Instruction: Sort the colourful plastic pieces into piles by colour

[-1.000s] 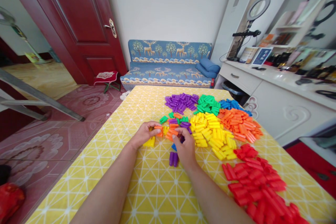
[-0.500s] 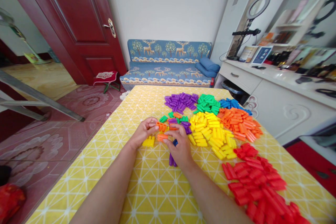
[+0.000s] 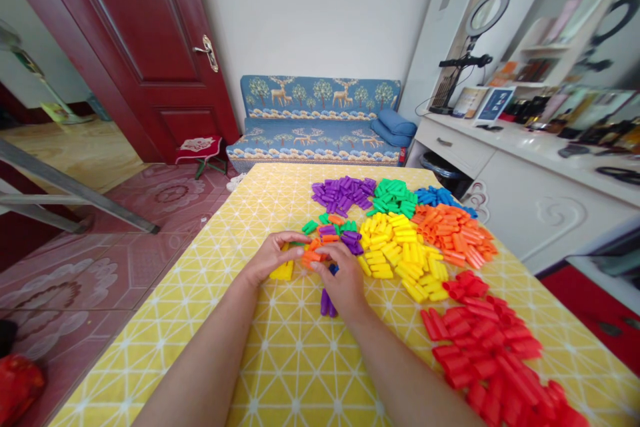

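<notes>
My left hand [image 3: 274, 259] pinches short orange plastic tubes [image 3: 314, 244] between thumb and fingertips. From the other side, my right hand [image 3: 344, 279] grips another orange tube piece [image 3: 311, 257], brought up against the left hand's pieces. Whether the two are joined I cannot tell, as fingers cover part of them. Beside the left fingers lie yellow tubes [image 3: 281, 271]. Under and near the right hand are purple tubes [image 3: 327, 304] and a dark blue piece [image 3: 333, 269], partly hidden. Just beyond the hands is a small mixed group with green tubes [image 3: 310, 227] and purple tubes [image 3: 351, 240].
Sorted piles cover the table's right side: purple [image 3: 343, 193], green [image 3: 395, 197], blue [image 3: 440, 198], yellow [image 3: 395, 240], orange [image 3: 455, 233] and red [image 3: 490, 340]. A patterned yellow cloth [image 3: 295, 360] covers the table. A blue sofa [image 3: 320, 127] stands behind it.
The orange pieces, apart before, have come together between my hands. My left hand has dropped slightly toward the right hand's piece.
</notes>
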A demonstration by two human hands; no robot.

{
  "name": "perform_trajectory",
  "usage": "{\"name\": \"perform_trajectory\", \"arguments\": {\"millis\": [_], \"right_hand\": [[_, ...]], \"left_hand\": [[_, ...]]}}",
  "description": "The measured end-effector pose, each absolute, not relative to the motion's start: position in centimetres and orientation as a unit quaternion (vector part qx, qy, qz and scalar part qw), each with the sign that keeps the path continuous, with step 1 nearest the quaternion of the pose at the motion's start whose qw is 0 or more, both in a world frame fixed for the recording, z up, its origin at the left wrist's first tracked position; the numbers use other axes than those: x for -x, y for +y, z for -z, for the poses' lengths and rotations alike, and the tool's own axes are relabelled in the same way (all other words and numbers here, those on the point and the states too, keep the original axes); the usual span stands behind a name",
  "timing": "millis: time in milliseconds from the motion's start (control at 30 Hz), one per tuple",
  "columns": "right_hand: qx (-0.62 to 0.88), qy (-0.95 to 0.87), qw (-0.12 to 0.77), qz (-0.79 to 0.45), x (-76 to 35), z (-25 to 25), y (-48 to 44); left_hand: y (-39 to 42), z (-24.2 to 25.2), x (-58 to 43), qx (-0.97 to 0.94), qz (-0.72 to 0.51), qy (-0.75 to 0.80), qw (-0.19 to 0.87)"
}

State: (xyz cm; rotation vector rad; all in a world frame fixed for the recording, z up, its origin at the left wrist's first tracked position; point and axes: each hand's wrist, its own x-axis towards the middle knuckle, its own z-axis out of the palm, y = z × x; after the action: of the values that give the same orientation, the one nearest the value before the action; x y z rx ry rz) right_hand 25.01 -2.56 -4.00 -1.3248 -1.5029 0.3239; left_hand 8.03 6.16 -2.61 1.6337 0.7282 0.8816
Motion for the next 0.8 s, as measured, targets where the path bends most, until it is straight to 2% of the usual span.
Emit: {"name": "perform_trajectory", "arguments": {"millis": [333,500,633,800], "right_hand": [[0.533,-0.593,0.589,-0.136,-25.4,3.8,-2.7],[0.547,-0.529,0.611,-0.217,-25.0,3.7,-2.9],[0.532,-0.497,0.625,-0.281,-25.7,1.1,-2.5],[0.543,-0.496,0.635,-0.235,-32.3,-4.4,0.1]], "left_hand": [[6.4,2.9,-8.4,-0.733,-0.349,0.338,0.476],[6.5,2.9,-8.4,-0.748,-0.348,0.312,0.472],[6.8,3.5,-8.2,-0.742,-0.355,0.309,0.478],[7.1,4.1,-8.1,-0.732,-0.361,0.326,0.477]]}}
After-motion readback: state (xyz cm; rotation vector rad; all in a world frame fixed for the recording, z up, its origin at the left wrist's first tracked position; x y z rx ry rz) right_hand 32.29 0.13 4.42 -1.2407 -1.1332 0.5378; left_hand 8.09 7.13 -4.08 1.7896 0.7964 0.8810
